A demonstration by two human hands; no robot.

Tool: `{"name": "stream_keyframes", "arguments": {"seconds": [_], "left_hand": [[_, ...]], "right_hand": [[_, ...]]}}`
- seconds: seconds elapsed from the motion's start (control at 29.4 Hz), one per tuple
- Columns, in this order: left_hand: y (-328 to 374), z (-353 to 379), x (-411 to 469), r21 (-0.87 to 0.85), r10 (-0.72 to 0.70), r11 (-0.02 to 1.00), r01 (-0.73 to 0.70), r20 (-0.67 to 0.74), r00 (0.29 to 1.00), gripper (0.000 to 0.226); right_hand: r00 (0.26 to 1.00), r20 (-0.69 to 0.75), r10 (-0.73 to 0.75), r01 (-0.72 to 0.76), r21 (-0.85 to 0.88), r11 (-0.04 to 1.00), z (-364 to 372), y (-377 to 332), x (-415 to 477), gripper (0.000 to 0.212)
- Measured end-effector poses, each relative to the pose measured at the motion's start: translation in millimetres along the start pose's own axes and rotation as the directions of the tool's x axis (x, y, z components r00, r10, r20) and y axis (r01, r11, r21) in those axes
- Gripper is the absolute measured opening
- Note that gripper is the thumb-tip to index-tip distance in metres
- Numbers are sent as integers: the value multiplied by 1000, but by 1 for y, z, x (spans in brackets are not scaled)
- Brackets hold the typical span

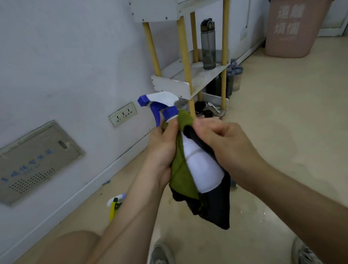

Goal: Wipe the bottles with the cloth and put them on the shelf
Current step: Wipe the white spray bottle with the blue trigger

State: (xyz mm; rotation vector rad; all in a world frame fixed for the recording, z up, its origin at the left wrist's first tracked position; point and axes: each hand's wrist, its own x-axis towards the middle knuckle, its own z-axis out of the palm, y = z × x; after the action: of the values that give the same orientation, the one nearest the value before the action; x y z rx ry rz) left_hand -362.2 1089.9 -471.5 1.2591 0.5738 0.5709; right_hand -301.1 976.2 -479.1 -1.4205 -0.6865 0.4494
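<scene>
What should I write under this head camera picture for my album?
Two hands, left hand and right hand, wipe a white spray bottle with a green-and-black cloth near the shelf.

I see the spray bottle (201, 160) at centre, wrapped in the cloth (183, 178), between my left hand (164, 148) and right hand (224, 143). Beyond them the shelf (198, 77) stands against the far wall, a drinking bottle (208, 45) on its middle board. Another spray bottle (115, 207) lies on the floor near left.

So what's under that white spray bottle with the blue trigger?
Under the white spray bottle lies a green and black cloth, cupped by the left hand; the right hand grips its dark edge. The bottle's underside is hidden.
</scene>
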Motion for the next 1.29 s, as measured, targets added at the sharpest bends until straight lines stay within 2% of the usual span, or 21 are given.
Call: {"name": "stream_keyframes", "arguments": {"seconds": [0.03, 0.07, 0.14, 0.17, 0.27, 0.31, 0.37, 0.51, 0.58, 0.65, 0.71, 0.75, 0.82, 0.88, 0.95, 1.02, 1.12, 1.16, 1.23, 1.26, 1.29], "left_hand": [[-1, 1, 1, 9, 2, 1000, -2, -14, 1000, 20], [-1, 2, 1, 15, 4, 1000, -4, -25, 1000, 24], [-1, 3, 0, -3, -1, 1000, 1, -23, 1000, 29], [1, 3, 0, -9, -10, 1000, 10, -28, 1000, 32], [5, -1, 3, 129, -32, 991, 44, -96, 995, 48], [5, -2, 4, 173, -32, 984, 49, -105, 994, 51], [7, -5, 5, 222, -25, 974, 42, -79, 997, 50], [15, -7, 14, 265, 11, 964, -17, 25, 1000, 44], [13, -11, 15, 233, -36, 972, 12, 98, 995, 42], [9, -14, 9, 135, -150, 983, 123, 219, 964, 42], [1, -18, 7, 51, -191, 982, 183, 277, 942, 54], [-4, -19, 8, 33, -167, 986, 164, 269, 949, 62], [-12, -17, 7, 71, -53, 997, 38, 224, 973, 73], [-14, -12, 1, 151, 89, 982, -116, 179, 980, 67], [-16, -9, 1, 221, 146, 960, -173, 132, 980, 54], [-13, -9, 6, 219, 123, 969, -116, -20, 992, 43], [-9, -13, 17, 28, -28, 999, 34, -188, 982, 9], [-9, -15, 21, 1, -54, 998, 56, -203, 978, 7], [-8, -20, 26, -60, -78, 996, 67, -220, 972, 5], [-9, -23, 29, -108, -86, 992, 63, -226, 970, 12], [-8, -26, 31, -158, -92, 986, 58, -219, 971, 24]], "right_hand": [[999, -5, -36, 36, -42, 998, 2, 4, 1, 15], [997, 11, -73, 73, -126, 989, 4, 7, 1, 19], [978, 124, -165, 192, -254, 948, 5, 16, 1, 35], [958, 205, -202, 251, -252, 935, 6, 18, 0, 42], [920, 371, -130, 234, -250, 940, 6, 18, -6, 74], [916, 381, -122, 238, -274, 932, 7, 19, -7, 80], [938, 316, -145, 239, -285, 928, 11, 22, -9, 83], [972, 185, -142, 177, -191, 965, 22, 26, -14, 83], [981, 145, -126, 148, -152, 977, 23, 23, -14, 75], [996, 40, -75, 77, -52, 996, 20, 20, -7, 52], [994, -109, 8, 0, 70, 998, 14, 18, 3, 28], [987, -156, 46, -27, 123, 992, 10, 17, 7, 21], [976, -177, 124, -85, 215, 973, 7, 18, 10, 18], [968, -153, 199, -147, 297, 944, 9, 22, 10, 18], [973, -105, 205, -157, 347, 925, 16, 22, 7, 20], [984, -32, 173, -154, 321, 935, 20, 21, 3, 21], [989, 138, 50, -48, -22, 999, 23, 12, -5, 15], [975, 220, 32, -3, -133, 991, 22, 12, -6, 32], [913, 395, 102, 28, -311, 950, 10, 13, -4, 91], [865, 475, 160, 39, -383, 923, 3, 12, -2, 111], [833, 520, 191, 69, -439, 896, -3, 11, -1, 122]]}}
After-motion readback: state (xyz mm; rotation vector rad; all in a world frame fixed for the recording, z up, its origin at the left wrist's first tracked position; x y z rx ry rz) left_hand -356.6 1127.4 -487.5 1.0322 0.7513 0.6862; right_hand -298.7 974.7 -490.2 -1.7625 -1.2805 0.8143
